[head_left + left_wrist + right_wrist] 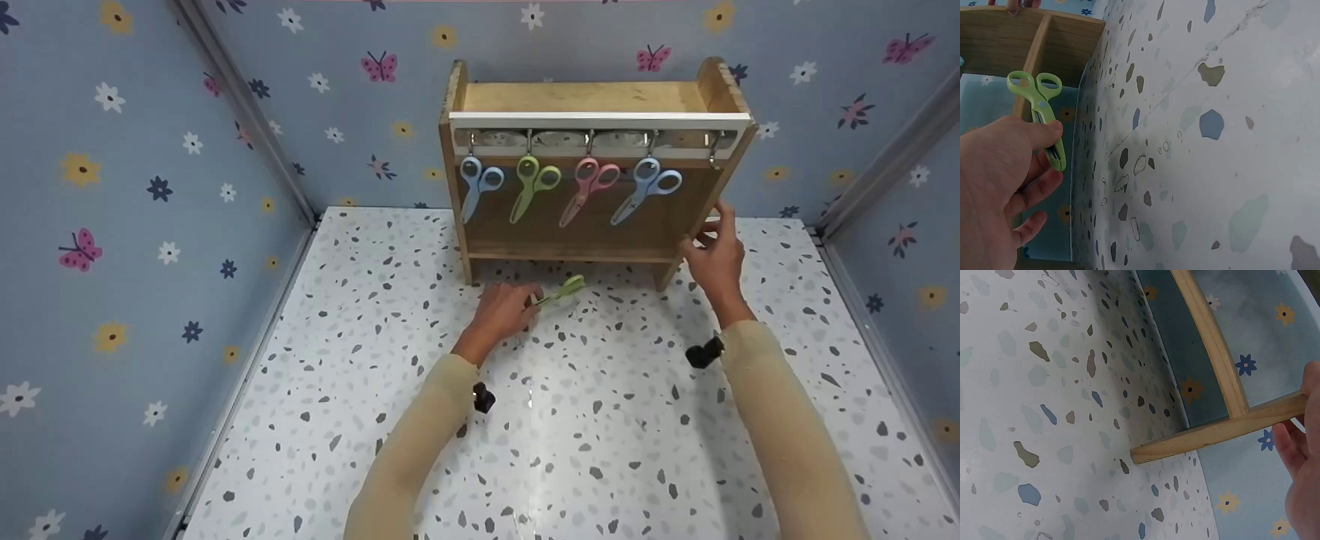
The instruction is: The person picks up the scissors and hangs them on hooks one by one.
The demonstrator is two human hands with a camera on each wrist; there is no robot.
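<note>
Between thumb and fingers, my left hand [506,309] pinches a pair of green scissors [1044,107] by the blade end, with the handle loops pointing away. It is low, in front of the wooden rack [577,253]. My right hand [716,251] grips the rack's right side panel [1207,435]. From hooks along the rack's rail hang blue scissors [480,180], green scissors [534,180], pink scissors [589,184] and another pair of blue scissors [646,184]. The rightmost hook [714,154] has nothing on it.
The rack stands on a white speckled tabletop [600,450] near the back wall. Flowered blue panels [150,300] enclose the left, back and right. A small black device [705,352] sits at each wrist.
</note>
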